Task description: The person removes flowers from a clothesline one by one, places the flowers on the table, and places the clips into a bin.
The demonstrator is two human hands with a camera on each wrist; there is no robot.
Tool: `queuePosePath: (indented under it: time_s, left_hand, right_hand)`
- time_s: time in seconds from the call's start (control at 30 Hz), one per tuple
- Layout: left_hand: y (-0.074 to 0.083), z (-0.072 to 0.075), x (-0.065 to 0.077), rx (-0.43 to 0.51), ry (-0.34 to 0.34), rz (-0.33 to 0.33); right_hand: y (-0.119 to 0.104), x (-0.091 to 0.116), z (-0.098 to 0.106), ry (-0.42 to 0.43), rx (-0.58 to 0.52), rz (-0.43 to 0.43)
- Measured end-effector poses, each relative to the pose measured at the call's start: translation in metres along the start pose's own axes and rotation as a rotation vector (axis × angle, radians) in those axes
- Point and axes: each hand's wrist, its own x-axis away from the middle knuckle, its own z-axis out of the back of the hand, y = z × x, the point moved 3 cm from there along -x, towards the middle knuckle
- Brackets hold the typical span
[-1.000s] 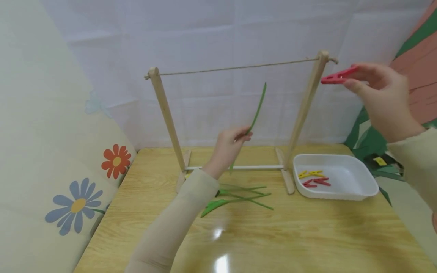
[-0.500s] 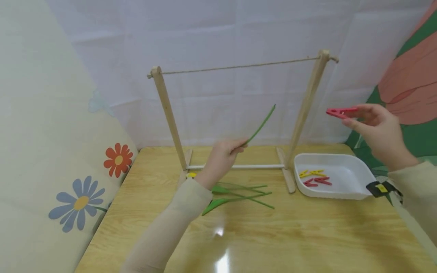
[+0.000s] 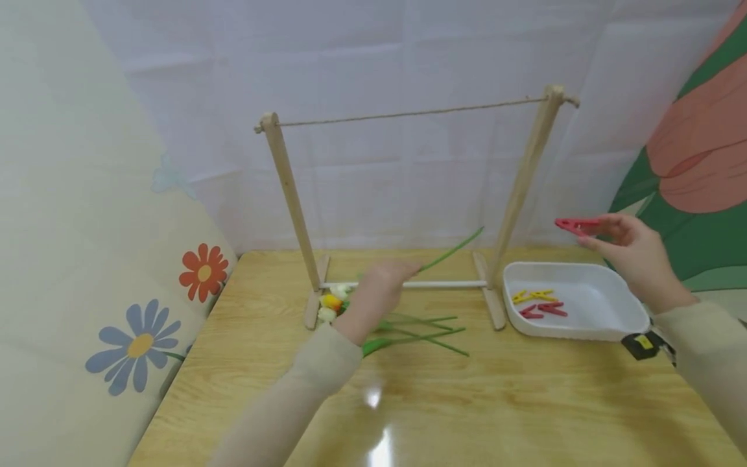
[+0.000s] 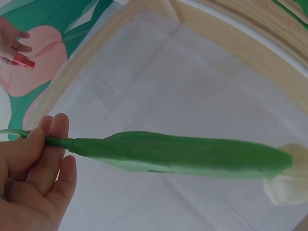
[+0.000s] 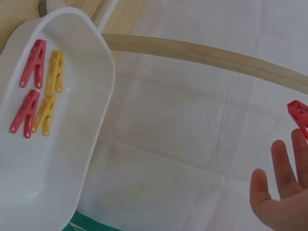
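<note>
In the head view my left hand is low over the table, in front of the wooden stand. Between thumb and fingers it pinches the stem of a white tulip; the left wrist view shows its long green leaf and pale flower head. Over the white tray's back edge, my right hand pinches a red clothespin. More tulips lie on the table under the left forearm, with a yellow-orange head and green stems showing; the hand and sleeve hide their middles.
A twine line runs between the stand's two wooden posts. Right of the stand is a white tray holding red clothespins and yellow clothespins. White cloth hangs behind the stand.
Both hands have come down from nearer the twine's height, the left with the tulip and the right with the red clothespin. The tulip's stem has tipped from steep to slanting.
</note>
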Motion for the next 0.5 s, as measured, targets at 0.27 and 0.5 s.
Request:
queuePosePath:
  time_s: [0.27,0.5]
  left_hand:
    - [-0.001,-0.013,0.013,-0.095,-0.092,0.023]
    - [-0.004,-0.024,0.018,-0.267,-0.085,-0.024]
  right_hand:
    - [0.032,0.001,-0.007,-0.084,0.099,-0.034]
    - [0.051,0.0,-0.012,-0.118,0.131,-0.077]
